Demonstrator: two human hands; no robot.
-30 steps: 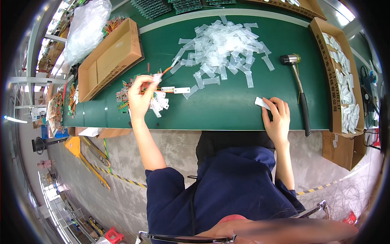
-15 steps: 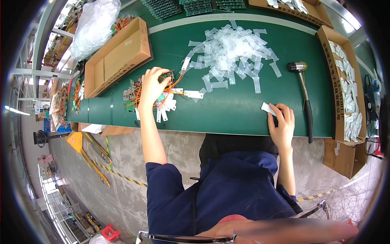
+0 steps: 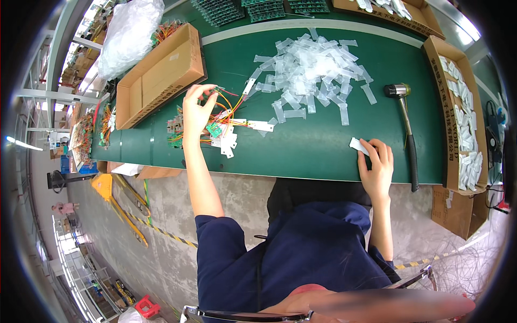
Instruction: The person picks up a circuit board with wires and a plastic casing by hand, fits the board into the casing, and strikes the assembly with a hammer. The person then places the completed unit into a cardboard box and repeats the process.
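Note:
My left hand (image 3: 197, 107) is raised over a heap of wired parts, its fingers pinched on thin wires (image 3: 226, 91) that stick out to the right of the fingertips. Below and beside it lie small green circuit boards (image 3: 214, 130), orange and yellow wires, and several flat white plastic pieces (image 3: 228, 144). One white piece (image 3: 262, 125) points right from the heap. At the table's near edge, my right hand (image 3: 378, 167) is closed on a small white plastic case (image 3: 358, 146); its fingers cover part of it.
On the green table (image 3: 301, 153) lie a pile of clear plastic sleeves (image 3: 318, 70) and a hammer (image 3: 406, 121). Cardboard boxes stand at the left (image 3: 161, 72) and right (image 3: 444, 107), the right one holding white pieces. Circuit boards (image 3: 264, 9) are stacked at the back.
My left hand has drawn slightly up and left, with the wires at its fingertips. White pieces under it have shifted. My right hand keeps its hold and place.

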